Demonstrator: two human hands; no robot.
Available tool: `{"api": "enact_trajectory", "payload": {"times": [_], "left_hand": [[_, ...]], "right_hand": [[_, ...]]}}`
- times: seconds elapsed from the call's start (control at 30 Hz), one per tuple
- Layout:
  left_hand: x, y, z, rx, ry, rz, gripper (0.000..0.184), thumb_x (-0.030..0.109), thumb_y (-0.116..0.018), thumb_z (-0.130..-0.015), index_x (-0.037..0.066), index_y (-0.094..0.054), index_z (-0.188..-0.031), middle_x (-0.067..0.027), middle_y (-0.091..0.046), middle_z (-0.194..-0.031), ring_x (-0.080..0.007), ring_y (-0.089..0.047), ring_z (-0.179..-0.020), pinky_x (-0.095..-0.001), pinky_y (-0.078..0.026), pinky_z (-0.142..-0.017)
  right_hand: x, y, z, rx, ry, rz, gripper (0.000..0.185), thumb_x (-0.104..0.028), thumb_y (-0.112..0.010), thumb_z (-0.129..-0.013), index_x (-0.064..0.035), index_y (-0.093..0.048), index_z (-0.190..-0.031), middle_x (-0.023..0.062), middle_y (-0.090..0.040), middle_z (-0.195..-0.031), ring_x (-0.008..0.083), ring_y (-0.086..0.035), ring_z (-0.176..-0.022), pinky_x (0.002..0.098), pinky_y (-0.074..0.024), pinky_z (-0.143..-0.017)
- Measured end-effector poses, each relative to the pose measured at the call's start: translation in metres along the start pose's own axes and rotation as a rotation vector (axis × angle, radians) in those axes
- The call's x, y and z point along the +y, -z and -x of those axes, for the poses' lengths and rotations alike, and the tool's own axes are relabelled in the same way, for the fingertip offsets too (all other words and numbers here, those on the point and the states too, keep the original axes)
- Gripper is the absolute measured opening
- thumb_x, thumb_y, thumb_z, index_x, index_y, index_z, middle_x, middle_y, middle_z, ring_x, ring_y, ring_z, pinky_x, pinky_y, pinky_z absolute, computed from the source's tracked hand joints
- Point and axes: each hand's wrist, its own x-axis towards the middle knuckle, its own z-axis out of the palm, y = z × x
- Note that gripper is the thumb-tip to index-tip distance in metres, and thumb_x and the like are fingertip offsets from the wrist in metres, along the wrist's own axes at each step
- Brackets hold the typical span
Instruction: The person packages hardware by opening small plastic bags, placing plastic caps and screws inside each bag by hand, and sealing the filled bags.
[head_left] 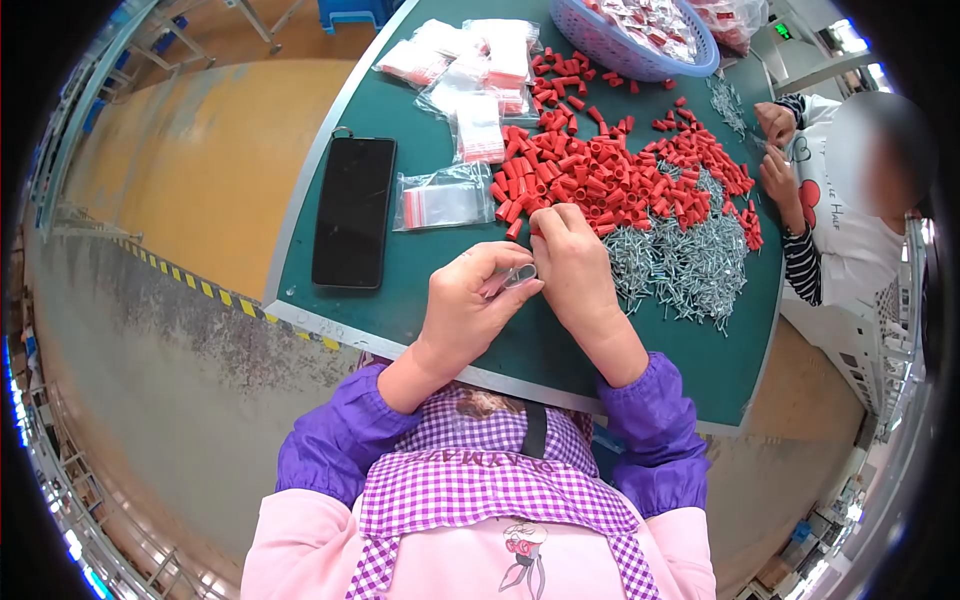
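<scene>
My left hand [470,305] is closed on a small clear plastic bag [517,274], whose rounded mouth shows between thumb and forefinger. Beside it, my right hand [575,262] has its fingers bent together at the near edge of a pile of red plastic tubes [590,170]. What those fingers hold, if anything, is hidden. To the right of that hand lies a heap of silvery screws [685,265]. A stack of empty clear zip bags [445,203] rests just beyond my left hand.
A black phone [353,212] lies at the table's left side. More zip bags [480,125] are piled farther back. A blue basket [640,50] of filled packets stands at the far edge. Across the right corner, another person's hands [780,170] work near loose screws.
</scene>
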Motion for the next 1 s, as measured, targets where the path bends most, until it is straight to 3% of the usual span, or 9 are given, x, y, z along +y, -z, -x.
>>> {"api": "enact_trajectory", "payload": {"times": [0.2, 0.3, 0.4, 0.6, 0.7, 0.9, 0.93, 1.0], "left_hand": [[0.001, -0.004, -0.002, -0.012, 0.168, 0.110, 0.023, 0.002, -0.073, -0.079, -0.002, -0.064, -0.100, -0.0037, -0.066, -0.092, -0.0040, -0.059, -0.067, -0.0185, -0.049, -0.055], [-0.002, -0.002, -0.001, -0.020, 0.113, -0.015, 0.023, 0.003, -0.074, -0.079, -0.002, -0.064, -0.100, -0.0025, -0.065, -0.089, -0.0035, -0.059, -0.065, -0.0182, -0.049, -0.055], [-0.004, -0.003, -0.001, -0.020, 0.108, -0.023, 0.023, 0.004, -0.074, -0.079, -0.002, -0.064, -0.099, -0.0021, -0.065, -0.085, -0.0033, -0.058, -0.063, -0.0178, -0.048, -0.054], [-0.003, -0.004, -0.003, -0.024, 0.151, 0.012, 0.021, 0.006, -0.073, -0.081, -0.002, -0.065, -0.099, -0.0011, -0.065, -0.081, -0.0025, -0.058, -0.063, -0.0175, -0.047, -0.054], [-0.002, -0.005, -0.003, -0.022, 0.182, 0.045, 0.021, 0.007, -0.073, -0.081, -0.002, -0.065, -0.099, -0.0007, -0.065, -0.081, -0.0023, -0.058, -0.063, -0.0175, -0.047, -0.054], [-0.004, -0.005, -0.007, 0.007, 0.156, 0.049, 0.022, 0.008, -0.074, -0.080, -0.001, -0.065, -0.098, -0.0013, -0.066, -0.082, -0.0026, -0.058, -0.064, -0.0179, -0.047, -0.054], [-0.004, -0.005, -0.008, 0.004, 0.166, 0.043, 0.022, 0.008, -0.074, -0.080, -0.002, -0.065, -0.098, -0.0014, -0.066, -0.082, -0.0027, -0.058, -0.065, -0.0180, -0.047, -0.054], [-0.002, -0.007, -0.011, -0.020, 0.180, 0.032, 0.022, 0.008, -0.074, -0.080, -0.002, -0.065, -0.098, -0.0016, -0.067, -0.083, -0.0028, -0.058, -0.066, -0.0181, -0.047, -0.054]], "right_hand": [[-0.003, 0.005, -0.006, -0.157, 0.000, 0.213, 0.022, 0.001, -0.060, -0.073, -0.0029, -0.051, -0.093, 0.0149, -0.057, -0.088, 0.0312, -0.063, -0.079, 0.0392, -0.0528, -0.067], [-0.002, 0.009, -0.012, -0.182, 0.065, 0.225, 0.023, 0.001, -0.060, -0.074, -0.0032, -0.049, -0.094, 0.0145, -0.057, -0.086, 0.0313, -0.065, -0.077, 0.0387, -0.0539, -0.065], [0.003, 0.005, -0.012, -0.161, -0.007, 0.175, 0.017, -0.004, -0.055, -0.082, -0.0060, -0.052, -0.098, 0.0143, -0.059, -0.087, 0.0358, -0.063, -0.075, 0.0430, -0.0528, -0.062], [0.007, 0.003, -0.015, -0.133, -0.029, 0.065, 0.018, -0.007, -0.057, -0.083, -0.0048, -0.052, -0.100, 0.0159, -0.059, -0.090, 0.0367, -0.062, -0.079, 0.0452, -0.0521, -0.067], [0.004, 0.006, -0.020, -0.237, -0.062, 0.111, 0.019, -0.006, -0.058, -0.082, -0.0036, -0.053, -0.099, 0.0164, -0.061, -0.093, 0.0364, -0.062, -0.083, 0.0458, -0.0510, -0.068], [0.007, 0.021, -0.017, -0.071, -0.074, -0.228, 0.007, -0.005, -0.059, -0.083, -0.0006, -0.056, -0.088, 0.0186, -0.061, -0.081, 0.0371, -0.062, -0.075, 0.0433, -0.0495, -0.066], [0.006, 0.025, -0.014, -0.121, -0.217, -0.341, 0.008, -0.006, -0.061, -0.082, 0.0005, -0.057, -0.085, 0.0192, -0.062, -0.080, 0.0362, -0.062, -0.076, 0.0424, -0.0481, -0.065], [0.011, 0.023, -0.006, -0.126, -0.181, -0.266, 0.008, -0.005, -0.062, -0.082, 0.0005, -0.057, -0.086, 0.0193, -0.062, -0.081, 0.0366, -0.062, -0.076, 0.0417, -0.0483, -0.066]]}}
